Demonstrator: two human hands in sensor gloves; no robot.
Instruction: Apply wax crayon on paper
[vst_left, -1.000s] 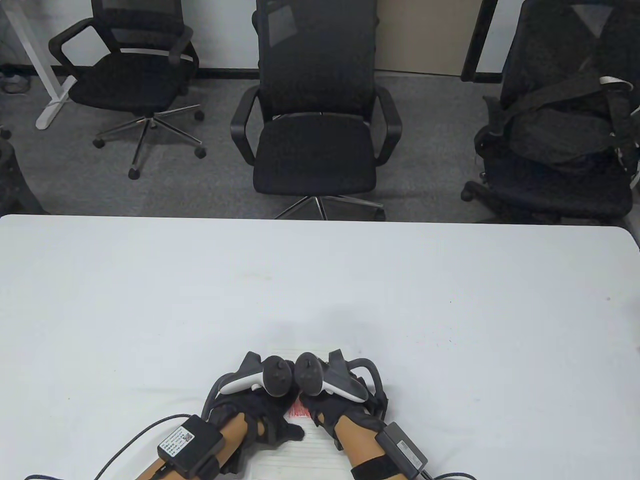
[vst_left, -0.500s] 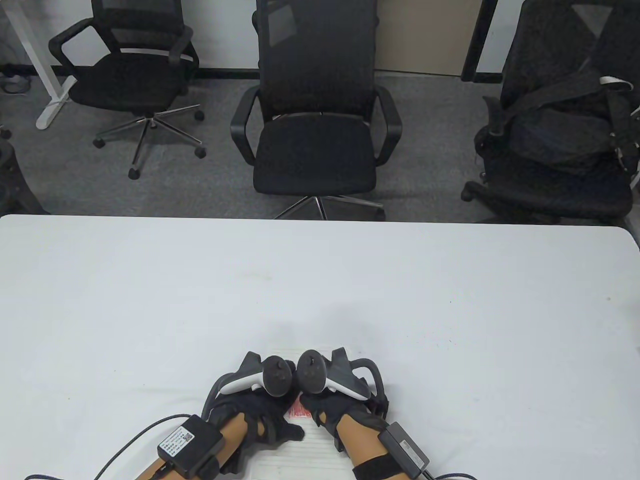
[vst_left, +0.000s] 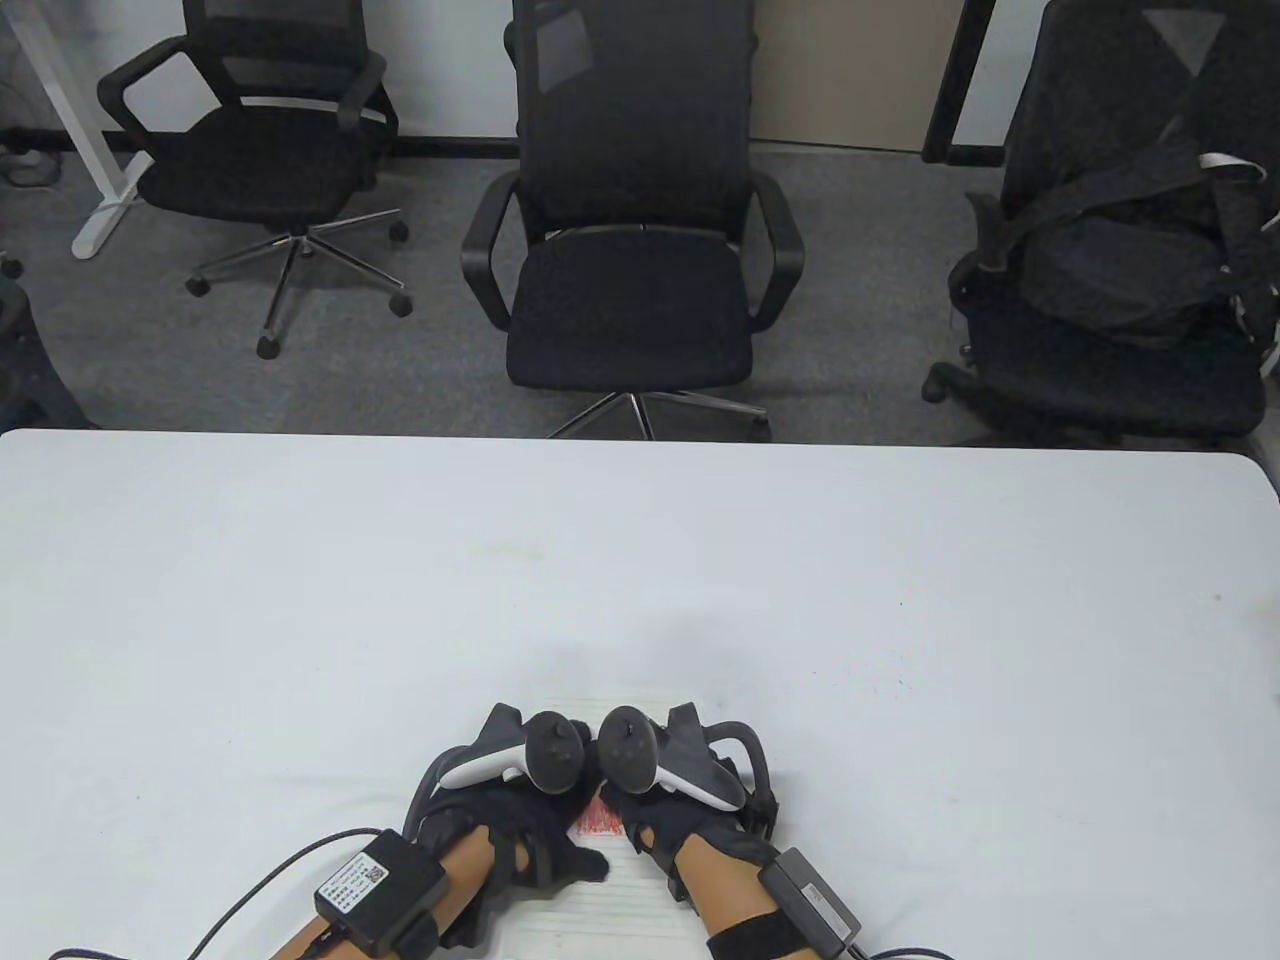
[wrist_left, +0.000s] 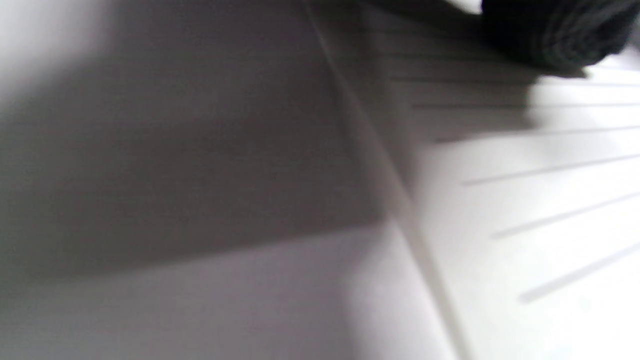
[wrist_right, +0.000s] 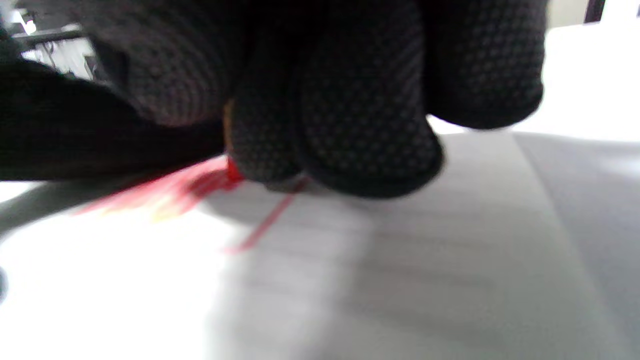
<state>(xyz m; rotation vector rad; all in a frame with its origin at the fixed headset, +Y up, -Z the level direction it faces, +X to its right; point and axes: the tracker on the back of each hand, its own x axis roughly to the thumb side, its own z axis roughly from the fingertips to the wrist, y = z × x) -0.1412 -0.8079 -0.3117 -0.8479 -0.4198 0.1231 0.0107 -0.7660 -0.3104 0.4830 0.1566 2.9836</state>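
Red crayon marks (vst_left: 598, 820) on the lined paper (vst_left: 600, 890) look a little wider than a moment ago. The right hand (vst_left: 665, 800) has shifted slightly right; its curled fingers (wrist_right: 350, 125) pinch the crayon (wrist_right: 233, 172), tip on the paper. The left hand (vst_left: 510, 810) presses the paper; whether its fingers curl I cannot tell

Beyond the white tabletop's (vst_left: 640, 560) far edge, three black office chairs stand on grey carpet: one (vst_left: 262, 160) far left, one (vst_left: 632, 250) centred, one (vst_left: 1120, 270) right with a black bag (vst_left: 1120, 260) on its seat.
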